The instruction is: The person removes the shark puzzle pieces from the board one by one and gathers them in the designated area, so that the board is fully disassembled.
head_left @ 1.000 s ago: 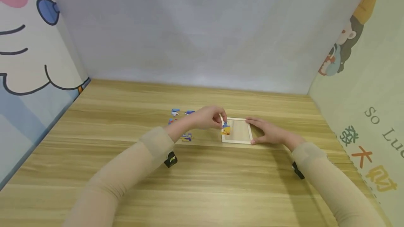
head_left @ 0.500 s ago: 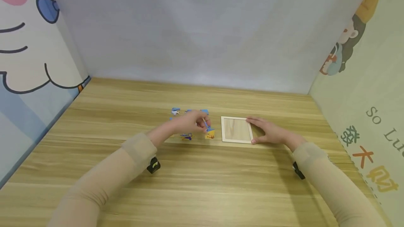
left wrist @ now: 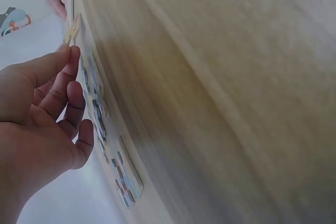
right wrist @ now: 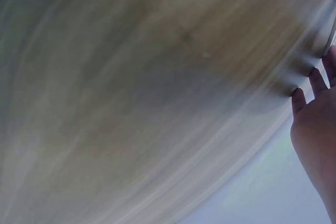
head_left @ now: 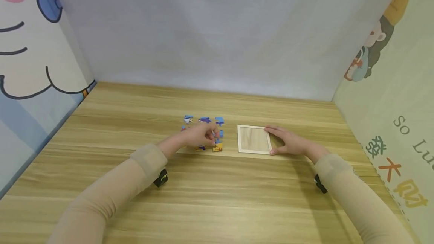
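Observation:
In the head view my left hand [head_left: 200, 134] pinches a yellow and blue jigsaw puzzle piece [head_left: 218, 146] between thumb and forefinger. The piece [left wrist: 72, 30] stands tilted at the fingertips in the left wrist view, close to the tabletop. Several other jigsaw pieces, such as a blue one [head_left: 219, 120], lie around and partly under this hand. To the right is a square puzzle tray [head_left: 239, 138] with a pale wooden rim. My right hand [head_left: 288, 141] touches its right side, thumb at the near corner and extended fingers at the far corner.
The wood-grain table [head_left: 217, 199] reaches back to a pale cloth backdrop [head_left: 217, 33]. Printed cloths hang at left [head_left: 27, 40] and right [head_left: 400, 123]. A black wrist device [head_left: 161, 178] hangs beneath the left sleeve.
My left hand has moved left from above the tray to the loose pieces, carrying the yellow and blue puzzle piece along. The right hand and the tray have stayed in place.

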The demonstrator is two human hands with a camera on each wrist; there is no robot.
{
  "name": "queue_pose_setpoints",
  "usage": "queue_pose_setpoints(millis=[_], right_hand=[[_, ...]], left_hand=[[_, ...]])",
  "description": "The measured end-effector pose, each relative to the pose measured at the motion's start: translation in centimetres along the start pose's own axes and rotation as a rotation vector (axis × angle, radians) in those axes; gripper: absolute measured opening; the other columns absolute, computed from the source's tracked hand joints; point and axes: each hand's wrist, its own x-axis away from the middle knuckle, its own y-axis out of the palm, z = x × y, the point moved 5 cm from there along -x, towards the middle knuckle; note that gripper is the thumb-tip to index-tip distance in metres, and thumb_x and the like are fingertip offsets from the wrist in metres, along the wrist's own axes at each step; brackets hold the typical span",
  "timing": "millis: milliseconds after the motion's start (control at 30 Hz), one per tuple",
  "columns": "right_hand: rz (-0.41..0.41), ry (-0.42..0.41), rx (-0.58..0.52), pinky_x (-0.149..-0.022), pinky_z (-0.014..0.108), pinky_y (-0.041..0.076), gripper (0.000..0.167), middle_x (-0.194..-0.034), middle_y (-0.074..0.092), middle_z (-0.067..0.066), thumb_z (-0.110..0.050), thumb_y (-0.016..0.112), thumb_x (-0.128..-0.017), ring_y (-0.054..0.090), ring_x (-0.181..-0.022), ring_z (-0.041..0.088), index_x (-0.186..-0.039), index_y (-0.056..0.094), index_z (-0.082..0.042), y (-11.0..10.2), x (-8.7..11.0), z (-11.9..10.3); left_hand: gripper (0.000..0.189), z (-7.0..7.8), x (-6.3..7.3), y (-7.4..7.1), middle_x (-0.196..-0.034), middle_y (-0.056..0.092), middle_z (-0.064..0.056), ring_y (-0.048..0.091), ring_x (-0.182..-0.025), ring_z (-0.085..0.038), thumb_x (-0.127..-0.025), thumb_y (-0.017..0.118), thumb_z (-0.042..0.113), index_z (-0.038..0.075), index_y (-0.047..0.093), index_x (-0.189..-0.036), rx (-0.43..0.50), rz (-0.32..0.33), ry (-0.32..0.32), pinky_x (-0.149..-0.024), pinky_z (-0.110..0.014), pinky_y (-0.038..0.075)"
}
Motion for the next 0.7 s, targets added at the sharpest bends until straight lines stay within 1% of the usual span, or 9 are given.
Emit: queue_pose_setpoints(millis=[200, 333, 433, 500, 567, 700], right_hand=[[-0.013, 0.014, 0.006, -0.111, 0.057, 0.018, 0.088, -0.154, 0.020, 0.018, -0.043, 0.069, -0.083, 0.019, -0.140, 0.041, -0.148, 0.024, -0.003, 0.1, 0.0, -0.4], [-0.014, 0.015, 0.003, -0.111, 0.058, 0.018, 0.089, -0.154, 0.020, 0.018, -0.043, 0.068, -0.083, 0.018, -0.140, 0.041, -0.148, 0.024, -0.004, 0.2, -0.2, -0.4], [-0.018, 0.015, -0.006, -0.111, 0.057, 0.018, 0.089, -0.154, 0.020, 0.017, -0.042, 0.069, -0.082, 0.018, -0.140, 0.041, -0.148, 0.024, -0.004, 0.2, -0.4, -0.4], [-0.020, 0.011, -0.010, -0.111, 0.057, 0.018, 0.089, -0.154, 0.020, 0.018, -0.042, 0.069, -0.083, 0.018, -0.140, 0.041, -0.148, 0.023, -0.003, 0.2, -0.5, -0.4], [-0.025, 0.009, -0.020, -0.111, 0.058, 0.018, 0.089, -0.154, 0.019, 0.018, -0.041, 0.069, -0.083, 0.018, -0.140, 0.041, -0.148, 0.023, -0.003, 0.3, -0.5, -0.4], [-0.034, 0.010, -0.037, -0.111, 0.058, 0.017, 0.088, -0.154, 0.019, 0.020, -0.038, 0.070, -0.083, 0.017, -0.140, 0.042, -0.148, 0.023, -0.001, 0.3, -0.5, -0.1]], left_hand=[[0.013, -0.1, -0.1, 0.4, -0.084, 0.064, 0.002, 0.058, -0.078, -0.010, -0.088, 0.065, 0.010, 0.011, 0.060, -0.100, -0.122, 0.004, 0.009, -0.072, -0.024, 0.049], [0.014, 0.0, 0.0, 0.4, -0.085, 0.064, 0.001, 0.058, -0.080, -0.011, -0.088, 0.066, 0.010, 0.010, 0.060, -0.100, -0.120, -0.003, -0.005, -0.073, -0.025, 0.049], [0.015, -0.1, 0.1, 0.2, -0.087, 0.063, 0.000, 0.058, -0.081, -0.013, -0.087, 0.066, 0.009, 0.009, 0.060, -0.101, -0.118, 0.006, -0.008, -0.072, -0.026, 0.049], [0.015, -0.1, 0.1, -0.1, -0.088, 0.062, 0.000, 0.056, -0.081, -0.013, -0.088, 0.065, 0.010, 0.009, 0.061, -0.102, -0.118, 0.026, -0.010, -0.072, -0.026, 0.048], [0.016, 0.0, 0.2, -0.7, -0.089, 0.061, 0.000, 0.056, -0.081, -0.014, -0.088, 0.065, 0.011, 0.009, 0.062, -0.103, -0.130, 0.063, -0.009, -0.072, -0.027, 0.048], [0.021, 0.7, 0.8, -2.5, -0.091, 0.062, 0.000, 0.056, -0.082, -0.015, -0.089, 0.064, 0.014, 0.007, 0.063, -0.108, -0.159, 0.142, -0.017, -0.073, -0.029, 0.048]])
